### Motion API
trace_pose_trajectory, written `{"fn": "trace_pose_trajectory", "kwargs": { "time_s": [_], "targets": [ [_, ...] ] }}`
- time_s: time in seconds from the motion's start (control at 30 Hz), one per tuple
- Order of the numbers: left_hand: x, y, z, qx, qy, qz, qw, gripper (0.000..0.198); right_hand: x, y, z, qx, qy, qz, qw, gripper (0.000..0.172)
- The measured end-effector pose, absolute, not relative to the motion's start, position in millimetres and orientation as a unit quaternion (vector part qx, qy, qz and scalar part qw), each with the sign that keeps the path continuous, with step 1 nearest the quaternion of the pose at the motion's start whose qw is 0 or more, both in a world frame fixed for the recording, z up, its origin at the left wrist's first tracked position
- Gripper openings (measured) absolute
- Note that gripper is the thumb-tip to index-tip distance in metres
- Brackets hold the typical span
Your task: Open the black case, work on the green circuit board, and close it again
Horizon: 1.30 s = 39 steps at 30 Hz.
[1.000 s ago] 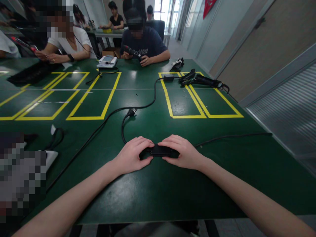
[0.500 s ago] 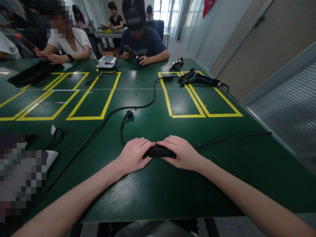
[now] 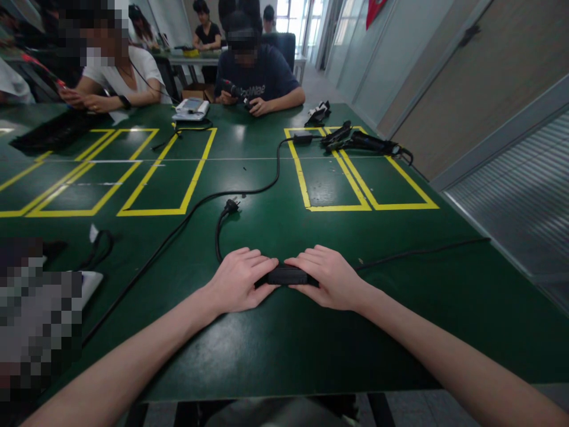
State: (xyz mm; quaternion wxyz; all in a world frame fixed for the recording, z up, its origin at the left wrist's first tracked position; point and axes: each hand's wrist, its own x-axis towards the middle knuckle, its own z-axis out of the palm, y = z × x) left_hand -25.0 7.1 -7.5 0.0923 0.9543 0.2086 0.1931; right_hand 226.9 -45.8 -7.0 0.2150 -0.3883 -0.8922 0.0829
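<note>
A black power adapter brick (image 3: 287,275) lies on the green table (image 3: 284,344) in front of me. My left hand (image 3: 240,280) grips its left end with fingers curled over the top. My right hand (image 3: 331,277) holds its right end the same way. A black cord runs from the left end up to a loose plug (image 3: 230,206). Another thin cord (image 3: 422,248) leads off to the right.
Yellow tape rectangles (image 3: 360,178) mark the table. A long black cable (image 3: 186,219) crosses it diagonally. Black tools and an adapter (image 3: 355,141) lie at the far right. Two people (image 3: 260,77) sit across the table working. A white device (image 3: 86,284) and cable loop sit at left.
Both hands stay on the adapter. They have closed in slightly over its ends, and the adapter shifted very little.
</note>
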Motion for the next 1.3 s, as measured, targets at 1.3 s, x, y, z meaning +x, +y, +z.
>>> {"fn": "trace_pose_trajectory", "kwargs": {
  "time_s": [1.3],
  "targets": [
    [-22,0,-6,0.899,0.272,0.274,0.207,0.036,231,-44,-10,-0.355,-0.909,0.011,0.217,0.039]
  ]
}}
